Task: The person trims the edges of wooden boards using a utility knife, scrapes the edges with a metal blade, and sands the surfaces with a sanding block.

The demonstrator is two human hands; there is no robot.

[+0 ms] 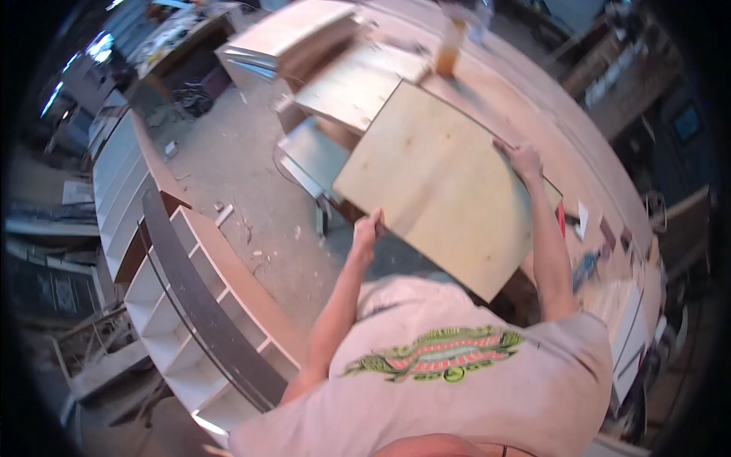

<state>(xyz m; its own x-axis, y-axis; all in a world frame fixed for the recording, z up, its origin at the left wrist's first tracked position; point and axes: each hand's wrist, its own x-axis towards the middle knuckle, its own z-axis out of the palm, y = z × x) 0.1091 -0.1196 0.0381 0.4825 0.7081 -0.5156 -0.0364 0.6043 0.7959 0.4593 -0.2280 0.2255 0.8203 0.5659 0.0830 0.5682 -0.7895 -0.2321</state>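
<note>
A flat, pale plywood panel (449, 183) with a few small knots is held tilted in front of my body. My left hand (368, 230) grips its near left edge, the fingers hidden beneath. On the opposite long edge, my right hand (525, 161) is closed round the panel, one finger lying along its top face. The panel partly covers a workbench (533, 99). Just beyond its far left corner lies another pale board (354, 84) on a stack.
Stacked boards (293, 34) stand at the far end of the bench, near a bottle of amber liquid (450, 49). White-shelved cabinets (171, 335) with a dark curved strip (205, 305) on top lie to the left. Scraps litter the concrete floor (228, 160). A blue tool (586, 266) sits at right.
</note>
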